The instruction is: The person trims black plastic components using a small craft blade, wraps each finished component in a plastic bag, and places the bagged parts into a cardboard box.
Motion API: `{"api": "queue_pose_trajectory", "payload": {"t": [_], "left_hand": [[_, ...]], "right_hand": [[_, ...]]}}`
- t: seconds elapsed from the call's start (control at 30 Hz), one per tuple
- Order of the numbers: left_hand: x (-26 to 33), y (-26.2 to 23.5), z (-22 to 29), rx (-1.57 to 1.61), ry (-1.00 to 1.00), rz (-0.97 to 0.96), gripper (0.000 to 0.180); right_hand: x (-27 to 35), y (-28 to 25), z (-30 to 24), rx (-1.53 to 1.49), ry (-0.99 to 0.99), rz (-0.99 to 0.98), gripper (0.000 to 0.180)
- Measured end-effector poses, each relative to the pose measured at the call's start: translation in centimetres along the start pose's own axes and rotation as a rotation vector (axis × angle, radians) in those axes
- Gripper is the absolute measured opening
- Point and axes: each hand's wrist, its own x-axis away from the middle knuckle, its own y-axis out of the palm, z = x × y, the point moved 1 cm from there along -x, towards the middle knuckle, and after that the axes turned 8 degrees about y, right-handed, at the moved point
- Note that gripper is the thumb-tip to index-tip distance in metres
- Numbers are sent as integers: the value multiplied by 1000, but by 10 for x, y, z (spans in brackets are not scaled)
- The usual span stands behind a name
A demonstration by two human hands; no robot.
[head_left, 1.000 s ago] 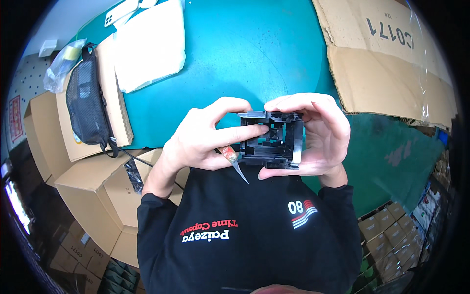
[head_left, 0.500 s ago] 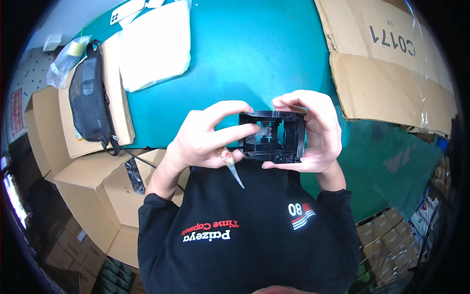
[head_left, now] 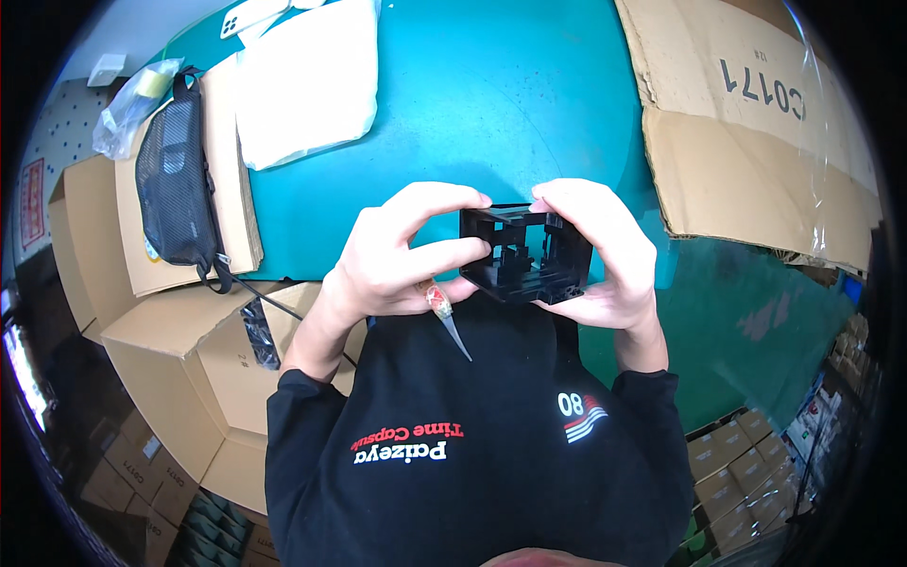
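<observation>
head view: black plastic frame [head_left: 525, 253] pinched between fingers [head_left: 444, 198] of both hands.

black plastic frame [head_left: 525, 253]: right side covered by right hand [head_left: 605, 260]
white phone [head_left: 248, 16]: cut by top edge
small tool [head_left: 447, 317]: kind unclear

The frame [head_left: 525, 253] sits between the left hand [head_left: 397, 255] and right hand [head_left: 605, 255], above the table [head_left: 491, 104]. A pointed tool [head_left: 449, 319] hangs under the left hand. Far left lies a mesh bag [head_left: 175, 189] on a cardboard sheet [head_left: 236, 189], a pouch [head_left: 307, 80] just right of it. A box [head_left: 746, 123] lies far right.
</observation>
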Motion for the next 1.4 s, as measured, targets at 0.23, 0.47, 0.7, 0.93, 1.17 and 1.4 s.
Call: {"api": "queue_pose_trajectory", "payload": {"t": [0.23,0.47,0.7,0.93,1.17,1.4], "left_hand": [[1,1,0,31,-14,194,42],[-5,4,5,-19,-69,289,59],[5,6,4,-163,-102,274,64],[9,11,6,-103,-182,271,49],[11,20,9,-25,-199,299,34],[26,22,14,54,-245,358,30]], "right_hand": [[-3,-1,5,42,30,-28,73],[4,34,41,-163,239,1,62],[5,52,45,-350,366,36,65],[3,59,40,-409,376,8,77],[-1,56,43,-269,300,-14,74],[11,80,65,-1017,375,-46,86]]}}
